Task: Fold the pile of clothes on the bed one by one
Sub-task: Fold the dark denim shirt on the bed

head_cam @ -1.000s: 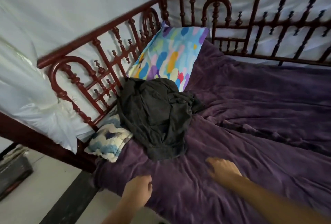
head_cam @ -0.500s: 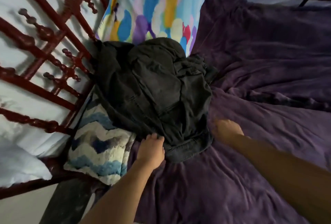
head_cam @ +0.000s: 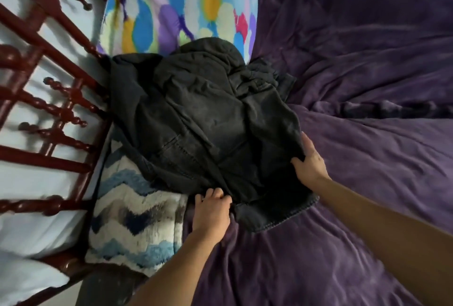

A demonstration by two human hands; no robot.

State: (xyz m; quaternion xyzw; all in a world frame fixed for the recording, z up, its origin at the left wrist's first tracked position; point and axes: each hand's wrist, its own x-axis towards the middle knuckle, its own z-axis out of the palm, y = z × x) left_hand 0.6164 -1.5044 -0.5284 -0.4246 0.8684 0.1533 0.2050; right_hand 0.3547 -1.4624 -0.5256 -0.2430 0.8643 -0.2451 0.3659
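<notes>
A heap of dark grey and black clothes [head_cam: 203, 124] lies on the purple bed cover [head_cam: 367, 158], against the bed's left side. The top piece looks like faded black denim with stitched seams. My left hand [head_cam: 212, 210] grips the heap's near edge, its fingertips tucked into the cloth. At the heap's right edge my right hand [head_cam: 310, 162] holds the dark cloth, thumb on top and fingers under the fold.
A bright multicoloured pillow [head_cam: 179, 9] stands behind the heap. A blue and white zigzag cushion [head_cam: 132, 229] lies to its near left. The dark red wooden bed rail [head_cam: 56, 109] runs along the left, with white cloth behind it. Rumpled purple cover stretches to the right.
The view has dropped closer to the heap. My right hand has moved up from the cover to take hold of the heap's right edge. My left hand stays at the near edge.
</notes>
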